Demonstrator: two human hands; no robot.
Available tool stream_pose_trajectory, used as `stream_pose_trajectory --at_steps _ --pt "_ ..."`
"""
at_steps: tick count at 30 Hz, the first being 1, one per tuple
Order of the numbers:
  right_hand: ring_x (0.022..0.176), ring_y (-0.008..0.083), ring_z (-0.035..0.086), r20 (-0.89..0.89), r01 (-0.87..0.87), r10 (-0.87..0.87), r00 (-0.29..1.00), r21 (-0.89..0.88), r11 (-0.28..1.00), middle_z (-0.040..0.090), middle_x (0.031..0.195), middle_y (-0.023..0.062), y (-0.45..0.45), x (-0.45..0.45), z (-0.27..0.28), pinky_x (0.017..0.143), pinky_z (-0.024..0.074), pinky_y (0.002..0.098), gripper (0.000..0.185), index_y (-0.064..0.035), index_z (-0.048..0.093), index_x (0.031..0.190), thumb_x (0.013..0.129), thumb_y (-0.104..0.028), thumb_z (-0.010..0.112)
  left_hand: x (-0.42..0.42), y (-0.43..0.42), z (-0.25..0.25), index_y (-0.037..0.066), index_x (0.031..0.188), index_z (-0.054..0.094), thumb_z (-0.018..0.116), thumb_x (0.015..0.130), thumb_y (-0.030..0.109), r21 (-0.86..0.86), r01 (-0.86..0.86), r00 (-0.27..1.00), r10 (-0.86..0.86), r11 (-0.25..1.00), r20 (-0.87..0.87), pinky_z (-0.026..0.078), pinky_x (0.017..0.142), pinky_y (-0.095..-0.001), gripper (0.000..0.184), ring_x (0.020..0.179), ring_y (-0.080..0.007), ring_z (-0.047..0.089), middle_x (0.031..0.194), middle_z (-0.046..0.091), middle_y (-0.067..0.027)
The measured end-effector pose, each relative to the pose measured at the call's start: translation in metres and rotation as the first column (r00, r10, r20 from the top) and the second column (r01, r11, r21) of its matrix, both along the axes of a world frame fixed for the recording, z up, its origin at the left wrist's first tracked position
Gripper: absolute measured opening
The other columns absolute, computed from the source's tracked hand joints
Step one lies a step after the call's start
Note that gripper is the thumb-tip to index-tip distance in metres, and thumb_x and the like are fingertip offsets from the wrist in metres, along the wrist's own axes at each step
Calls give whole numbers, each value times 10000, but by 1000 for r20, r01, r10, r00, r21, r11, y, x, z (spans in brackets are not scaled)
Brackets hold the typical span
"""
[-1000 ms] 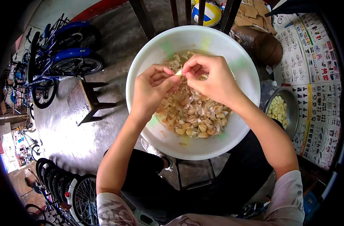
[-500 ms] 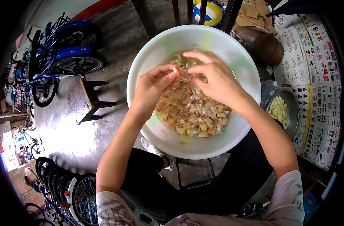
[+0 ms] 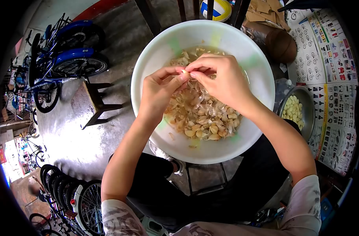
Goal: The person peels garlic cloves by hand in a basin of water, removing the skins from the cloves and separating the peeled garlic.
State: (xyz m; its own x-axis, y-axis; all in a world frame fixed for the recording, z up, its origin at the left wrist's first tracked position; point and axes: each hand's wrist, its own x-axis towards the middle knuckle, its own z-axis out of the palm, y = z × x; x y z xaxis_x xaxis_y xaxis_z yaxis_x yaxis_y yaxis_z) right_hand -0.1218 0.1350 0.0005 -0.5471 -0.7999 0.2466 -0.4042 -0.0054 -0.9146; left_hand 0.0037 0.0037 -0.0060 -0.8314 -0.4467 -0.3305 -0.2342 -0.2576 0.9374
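A garlic clove [image 3: 184,72], mostly covered by fingertips, is pinched in my left hand [image 3: 160,88] above a wide white basin [image 3: 148,57]. Thumb and fingers of my right hand [image 3: 222,78] are pressed together at the same clove, from the right. Beneath both hands, water in the basin holds loose garlic skins and unpeeled cloves [image 3: 203,128]. To the right of the basin, a metal bowl [image 3: 311,112] contains peeled white cloves [image 3: 293,109].
A small wooden stool [image 3: 93,103] stands left of the basin, with blue bicycles [image 3: 75,57] beyond it. Dark wooden bars [image 3: 148,17], a ball [image 3: 217,10] and cardboard [image 3: 266,13] lie past the basin. Printed sheets [image 3: 337,94] are at the right.
My right hand, which was spread apart from the clove half a second ago, has closed in at the left hand's fingertips. The view has shifted slightly.
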Motion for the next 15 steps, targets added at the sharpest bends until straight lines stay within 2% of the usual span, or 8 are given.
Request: stream_pose_trajectory --at_steps 4,7,9,15 --pt "694 214 698 -76 11 -10 997 18 1000 701 807 126 -3 2 -2 648 556 295 96 16 704 894 815 24 651 1 0 0 -33 1013 654 680 907 103 -33 -36 999 36 999 -9 535 875 -263 175 917 -126 647 999 677 -78" --pt "693 211 699 -38 40 -39 999 42 998 704 792 142 -4 4 -3 655 558 297 109 16 702 913 817 13 650 2 2 -1 -42 988 657 681 905 94 -52 -35 999 35 998 3 539 869 -274 162 910 -130 651 991 678 -81" --pt "693 204 700 9 -18 18 1000 4 1000 703 786 152 -4 2 -9 663 561 294 111 25 695 919 818 6 653 3 3 1 -45 981 657 680 905 91 -50 -46 999 46 998 4 542 864 -279 157 905 -131 653 983 677 -81" --pt "694 197 699 98 -17 13 995 41 999 701 762 133 -6 1 -8 667 562 290 122 35 687 926 811 8 656 1 2 1 -49 965 659 665 907 63 -58 -59 998 57 997 -35 559 846 -275 127 876 -141 660 961 673 -85"
